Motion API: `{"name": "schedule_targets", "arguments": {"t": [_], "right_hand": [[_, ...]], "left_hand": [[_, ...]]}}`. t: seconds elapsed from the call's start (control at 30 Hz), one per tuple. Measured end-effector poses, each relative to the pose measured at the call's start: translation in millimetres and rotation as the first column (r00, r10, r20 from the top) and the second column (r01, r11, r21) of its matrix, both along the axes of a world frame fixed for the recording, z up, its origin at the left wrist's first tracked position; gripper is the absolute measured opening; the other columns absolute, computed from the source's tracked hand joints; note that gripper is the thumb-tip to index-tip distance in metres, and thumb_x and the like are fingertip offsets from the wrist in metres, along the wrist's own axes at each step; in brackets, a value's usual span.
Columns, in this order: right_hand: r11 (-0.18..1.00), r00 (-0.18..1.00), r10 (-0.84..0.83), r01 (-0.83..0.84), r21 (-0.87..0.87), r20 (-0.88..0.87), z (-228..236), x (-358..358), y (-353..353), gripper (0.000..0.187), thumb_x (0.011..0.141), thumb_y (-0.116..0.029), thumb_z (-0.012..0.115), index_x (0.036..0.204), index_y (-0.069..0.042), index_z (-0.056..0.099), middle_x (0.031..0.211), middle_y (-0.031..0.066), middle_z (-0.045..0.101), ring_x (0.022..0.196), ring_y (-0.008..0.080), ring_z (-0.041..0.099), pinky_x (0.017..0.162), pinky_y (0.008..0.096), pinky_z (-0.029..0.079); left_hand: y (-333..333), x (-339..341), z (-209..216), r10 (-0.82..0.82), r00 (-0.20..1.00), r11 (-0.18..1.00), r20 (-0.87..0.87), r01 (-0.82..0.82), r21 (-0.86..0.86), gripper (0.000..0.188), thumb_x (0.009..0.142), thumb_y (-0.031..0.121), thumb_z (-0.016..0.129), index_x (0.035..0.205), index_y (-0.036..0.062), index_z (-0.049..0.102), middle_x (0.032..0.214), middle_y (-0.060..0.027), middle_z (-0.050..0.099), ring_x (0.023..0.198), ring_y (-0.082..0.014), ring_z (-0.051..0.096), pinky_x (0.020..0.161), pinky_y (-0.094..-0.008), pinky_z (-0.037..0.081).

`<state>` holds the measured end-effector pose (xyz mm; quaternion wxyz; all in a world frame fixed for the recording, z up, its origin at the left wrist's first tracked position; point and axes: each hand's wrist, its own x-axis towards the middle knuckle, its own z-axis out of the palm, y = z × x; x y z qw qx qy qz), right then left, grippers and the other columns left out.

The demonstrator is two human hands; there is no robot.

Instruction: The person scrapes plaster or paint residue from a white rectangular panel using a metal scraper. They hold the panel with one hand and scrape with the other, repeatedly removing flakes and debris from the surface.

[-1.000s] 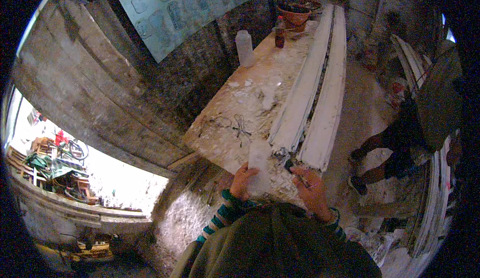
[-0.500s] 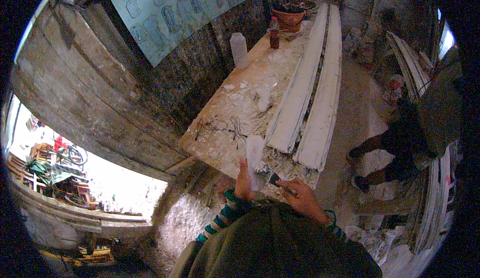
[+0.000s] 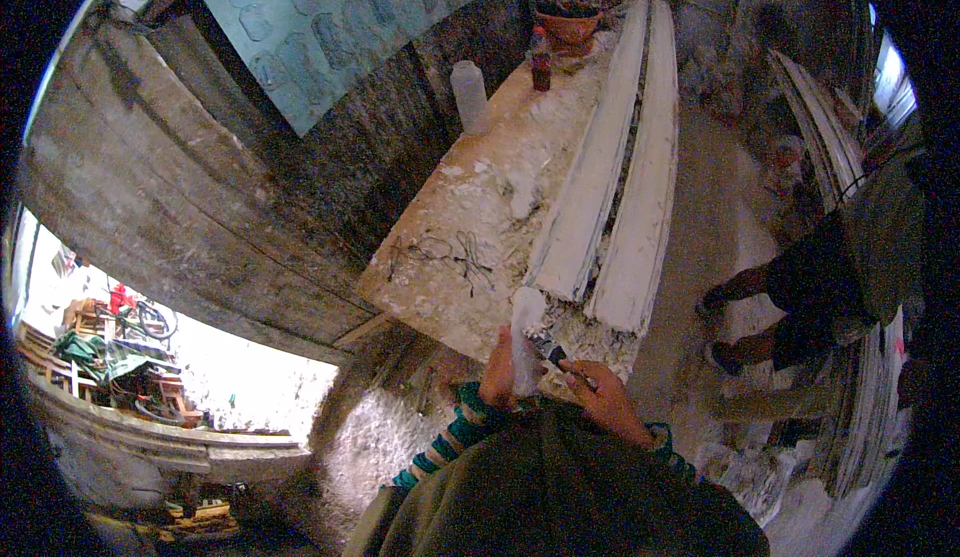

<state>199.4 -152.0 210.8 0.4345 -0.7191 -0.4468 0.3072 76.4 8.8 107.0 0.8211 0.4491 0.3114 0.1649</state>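
Near the front end of the table, my left hand [image 3: 496,371] is closed round a long white piece [image 3: 525,342], which it holds upright; its material I cannot make out. In my right hand [image 3: 606,399] is a dark, flat-bladed scraper [image 3: 549,349]. Its blade tip meets the white piece on the right side, where some whitish stuff clings. Two long white moulding strips [image 3: 636,247] lie side by side just beyond my hands, with crumbly white residue [image 3: 590,342] at their near ends.
On the dusty table [image 3: 425,302] lie thin dark wires [image 3: 465,257]. Farther back stand a white bottle [image 3: 469,99], a bottle of dark red liquid [image 3: 541,65] and a brown basin [image 3: 568,29]. At the right is another person [image 3: 800,292], beside stacked strips [image 3: 868,412].
The white piece has turned and shifted slightly right in my left hand. My right hand's scraper has moved a little, its blade showing more clearly against the piece.
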Motion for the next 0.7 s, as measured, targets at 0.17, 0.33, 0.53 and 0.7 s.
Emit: {"name": "schedule_targets", "arguments": {"t": [0.17, 0.33, 0.53, 0.7], "right_hand": [[0.984, 0.977, -0.169, 0.175, 0.031, -0.128, -18.6, 14.5, 4.3, 0.025, 0.089, -0.018, 0.056, 0.111, -0.008, 0.062, 0.112, 0.0121, 0.061, 0.105, 0.0258, 0.056, 0.094, 0.0361, 0.041], [0.993, 0.991, -0.115, 0.114, -0.035, -0.060, -11.9, 14.8, -12.7, 0.024, 0.090, -0.016, 0.055, 0.111, -0.008, 0.062, 0.112, 0.0113, 0.061, 0.105, 0.0259, 0.056, 0.094, 0.0358, 0.041], [0.982, 0.980, -0.186, 0.185, -0.025, -0.070, -15.0, 10.1, -21.1, 0.027, 0.090, -0.017, 0.055, 0.115, -0.009, 0.060, 0.112, 0.0112, 0.060, 0.105, 0.0255, 0.056, 0.093, 0.0356, 0.042], [0.926, 0.899, -0.366, 0.378, 0.004, -0.240, -25.7, 26.6, -27.9, 0.029, 0.089, -0.021, 0.057, 0.116, -0.010, 0.060, 0.112, 0.0109, 0.060, 0.104, 0.0268, 0.057, 0.093, 0.0370, 0.042]], "left_hand": [[-26.9, 4.0, -3.7, -0.065, 0.998, 0.973, 0.025, 0.069, -0.220, 0.061, 0.095, 0.055, 0.022, 0.111, 0.0033, 0.049, 0.085, -0.0101, 0.059, 0.068, -0.0241, 0.062, 0.060, -0.0372, 0.056], [-17.7, 2.3, -25.0, -0.136, 0.989, 0.969, 0.063, 0.146, -0.200, 0.060, 0.095, 0.054, 0.023, 0.114, 0.0028, 0.049, 0.087, -0.0117, 0.061, 0.069, -0.0250, 0.063, 0.062, -0.0377, 0.056], [-14.8, 9.3, -25.1, -0.140, 0.982, 0.919, 0.127, 0.177, -0.353, 0.061, 0.095, 0.055, 0.025, 0.114, 0.0027, 0.051, 0.089, -0.0118, 0.061, 0.069, -0.0247, 0.063, 0.062, -0.0373, 0.056], [-30.6, 25.8, -1.1, -0.293, 0.955, 0.919, 0.049, 0.295, -0.262, 0.054, 0.095, 0.052, 0.031, 0.110, 0.0043, 0.053, 0.088, -0.0080, 0.061, 0.072, -0.0220, 0.061, 0.063, -0.0374, 0.054]]}}
